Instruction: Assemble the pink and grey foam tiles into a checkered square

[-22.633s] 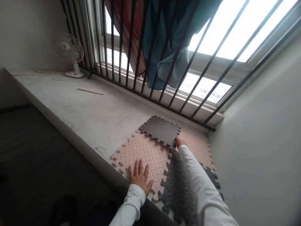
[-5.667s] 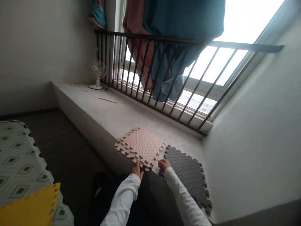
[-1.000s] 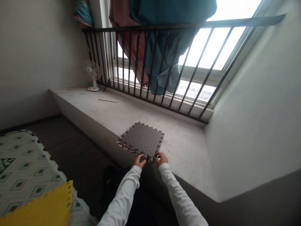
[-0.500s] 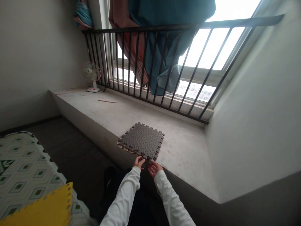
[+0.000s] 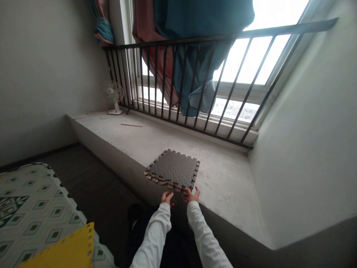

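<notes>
In front of you, a pale ledge (image 5: 223,178) carries a stack of foam mats (image 5: 175,168) slightly overhanging its near edge; farther along lie a thin stick (image 5: 131,125) and a standing fan (image 5: 112,93).

– "One view running, and it rides on your head, facing forward and down along your sleeves (image 5: 156,230)!"
– "And it's close on you: your left hand (image 5: 167,198) and right hand (image 5: 192,195) land low, near the middle, with the stacked mats (image 5: 174,169) just beyond."
– "Now run your eye outward: the ledge (image 5: 228,175) stretches off to the fan (image 5: 112,95), well away at upper left!"
– "Meanwhile the railing (image 5: 195,39) and window (image 5: 252,63) stand across the top, faced at a slant, and the wall (image 5: 304,149) closes your right side, seen from above the ledge's near edge."
</notes>
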Action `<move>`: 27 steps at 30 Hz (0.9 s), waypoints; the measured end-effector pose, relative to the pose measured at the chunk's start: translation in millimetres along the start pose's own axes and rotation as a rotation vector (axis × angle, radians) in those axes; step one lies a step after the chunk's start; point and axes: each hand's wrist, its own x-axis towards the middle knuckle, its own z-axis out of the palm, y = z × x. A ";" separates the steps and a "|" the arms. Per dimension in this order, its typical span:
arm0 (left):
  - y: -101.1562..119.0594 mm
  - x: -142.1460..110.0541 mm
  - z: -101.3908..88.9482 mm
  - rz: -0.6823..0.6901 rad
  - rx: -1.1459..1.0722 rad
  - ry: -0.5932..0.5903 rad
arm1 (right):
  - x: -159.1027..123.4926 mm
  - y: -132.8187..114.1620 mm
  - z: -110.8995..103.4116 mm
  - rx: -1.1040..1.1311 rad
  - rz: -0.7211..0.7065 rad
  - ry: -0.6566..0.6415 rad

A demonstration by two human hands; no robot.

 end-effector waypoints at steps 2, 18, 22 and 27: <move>-0.1 0.0 1.0 -0.003 -0.013 0.006 | 2.1 -7.9 2.8 0.027 0.008 -0.003; -8.2 6.1 5.3 -0.042 -0.083 0.006 | -4.6 -50.9 98.8 -0.103 0.006 -0.076; -10.2 11.3 1.9 -0.040 -0.096 0.029 | -0.5 -46.1 117.8 -0.431 -0.074 -0.180; -9.5 15.8 -4.1 -0.019 -0.118 0.072 | 9.7 -45.6 99.8 -0.798 -0.177 -0.241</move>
